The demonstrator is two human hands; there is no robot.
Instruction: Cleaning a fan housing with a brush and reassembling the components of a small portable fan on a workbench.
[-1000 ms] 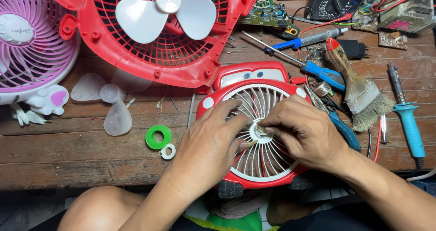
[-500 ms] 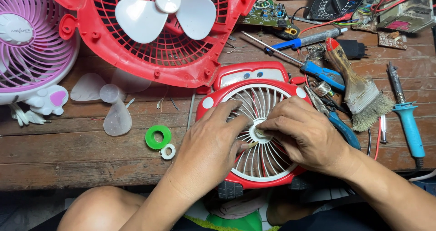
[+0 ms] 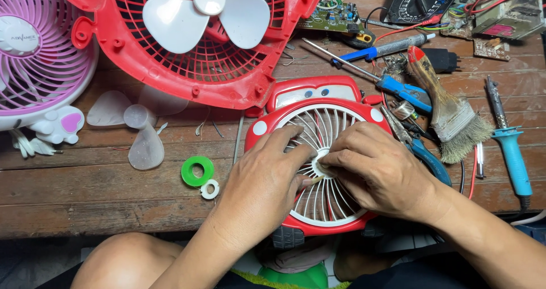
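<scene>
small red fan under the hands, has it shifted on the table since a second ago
No. The small red fan sits at the same spot against the green ring and the paintbrush; both hands rest on its white grille as before.

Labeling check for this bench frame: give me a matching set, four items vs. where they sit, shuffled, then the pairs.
Items:
1. paintbrush
2. green ring
3. pink fan
4. small red fan

Places:
A. far left edge
B. under both hands
C. right of the small red fan
D. on the wood, left of the left hand

Pairs: 1-C, 2-D, 3-A, 4-B
</scene>
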